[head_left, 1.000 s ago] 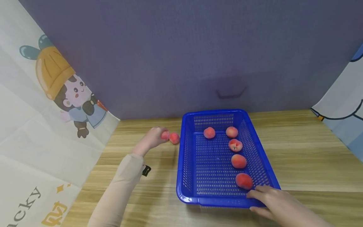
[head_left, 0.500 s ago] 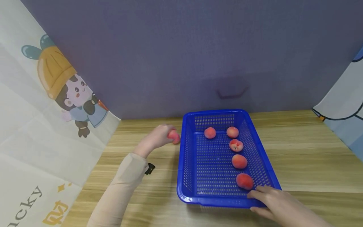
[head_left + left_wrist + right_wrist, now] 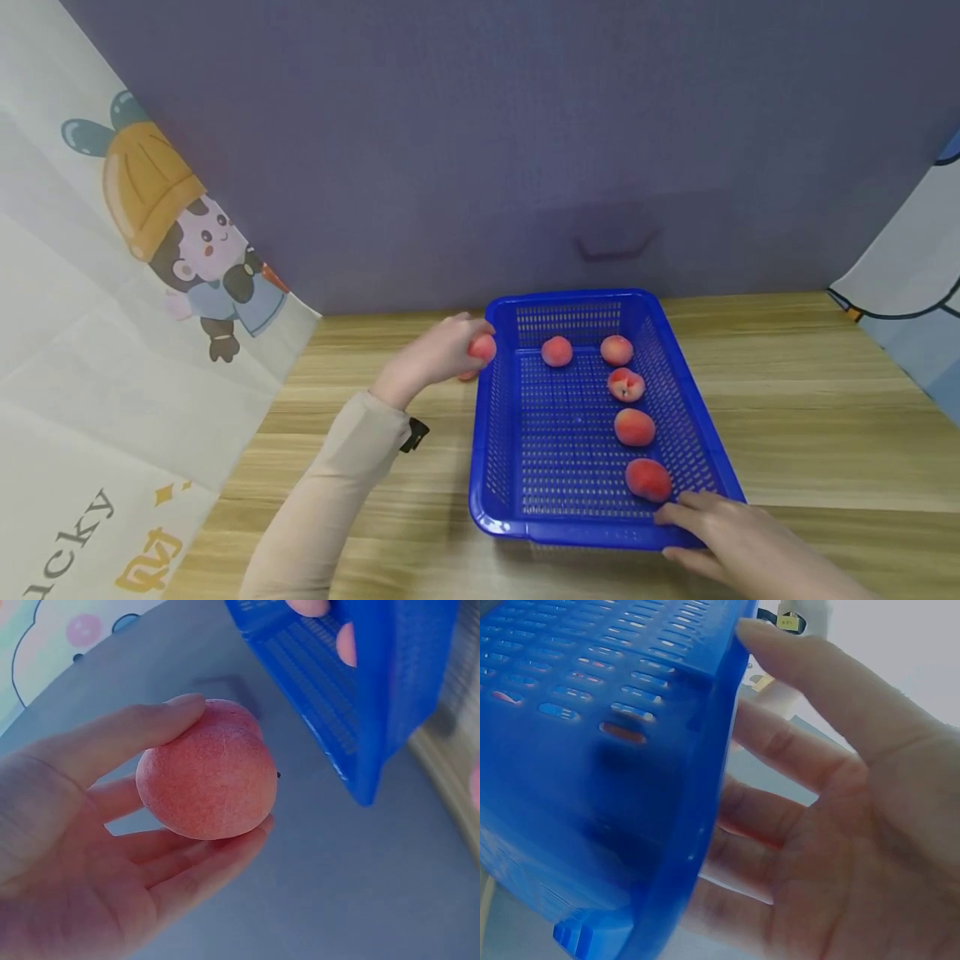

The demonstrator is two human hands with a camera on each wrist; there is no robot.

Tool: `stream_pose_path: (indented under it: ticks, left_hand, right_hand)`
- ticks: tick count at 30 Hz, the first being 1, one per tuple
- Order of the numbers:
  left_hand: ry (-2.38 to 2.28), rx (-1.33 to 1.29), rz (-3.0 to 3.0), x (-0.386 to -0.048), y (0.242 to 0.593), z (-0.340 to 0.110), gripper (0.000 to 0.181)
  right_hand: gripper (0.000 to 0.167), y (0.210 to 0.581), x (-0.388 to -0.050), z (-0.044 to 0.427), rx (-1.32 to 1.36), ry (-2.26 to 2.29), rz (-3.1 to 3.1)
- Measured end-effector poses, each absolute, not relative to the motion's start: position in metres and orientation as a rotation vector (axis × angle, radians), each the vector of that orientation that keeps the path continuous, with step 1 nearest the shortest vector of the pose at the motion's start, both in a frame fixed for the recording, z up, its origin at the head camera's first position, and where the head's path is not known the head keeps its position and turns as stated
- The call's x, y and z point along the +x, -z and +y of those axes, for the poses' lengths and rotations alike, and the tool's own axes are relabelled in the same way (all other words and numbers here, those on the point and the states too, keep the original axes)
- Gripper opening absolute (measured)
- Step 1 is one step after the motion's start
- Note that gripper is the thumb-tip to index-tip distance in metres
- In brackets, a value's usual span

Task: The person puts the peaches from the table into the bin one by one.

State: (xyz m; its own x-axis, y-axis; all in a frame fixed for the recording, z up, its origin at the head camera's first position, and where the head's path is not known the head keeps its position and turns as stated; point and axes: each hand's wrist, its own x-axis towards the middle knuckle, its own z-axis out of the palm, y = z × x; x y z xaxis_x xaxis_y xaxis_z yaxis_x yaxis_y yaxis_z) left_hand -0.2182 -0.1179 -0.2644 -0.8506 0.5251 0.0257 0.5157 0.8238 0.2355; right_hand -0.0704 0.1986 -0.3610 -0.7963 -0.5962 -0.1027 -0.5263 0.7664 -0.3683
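Note:
My left hand (image 3: 441, 348) holds a peach (image 3: 483, 348) by the far left rim of a blue plastic basket (image 3: 592, 532). In the left wrist view the peach (image 3: 210, 784) lies between the thumb and the fingers. Another peach (image 3: 467, 376) on the table is mostly hidden beneath that hand. Several peaches (image 3: 634, 427) line the basket's right side, and a single peach (image 3: 557, 352) sits near its far left corner. My right hand (image 3: 716, 525) grips the near right corner of the basket, fingers over the rim and thumb outside, as the right wrist view also shows.
The basket stands on a wood-grain table (image 3: 810, 400). Behind rises a grey-purple panel (image 3: 480, 167). A white sheet with a cartoon figure (image 3: 202, 242) borders the left, and another printed sheet (image 3: 915, 275) the right.
My left hand has carried its peach rightward, past the other peach on the table, to the basket's left rim. The right hand and the basket have stayed put.

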Motion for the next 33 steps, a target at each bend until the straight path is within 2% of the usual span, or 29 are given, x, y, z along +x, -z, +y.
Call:
stream_pose_path:
  ticks: [14, 33]
  left_hand:
    - [-0.369, 0.967, 2.897, -0.216, 0.253, -0.081, 0.038]
    - [-0.325, 1.056, 2.891, -0.224, 0.270, -0.042, 0.037]
  right_hand:
    - [0.034, 0.361, -0.070, 0.198, -0.874, 0.487, 2.740]
    - [0.032, 0.363, -0.070, 0.199, -0.939, 0.448, 2.807]
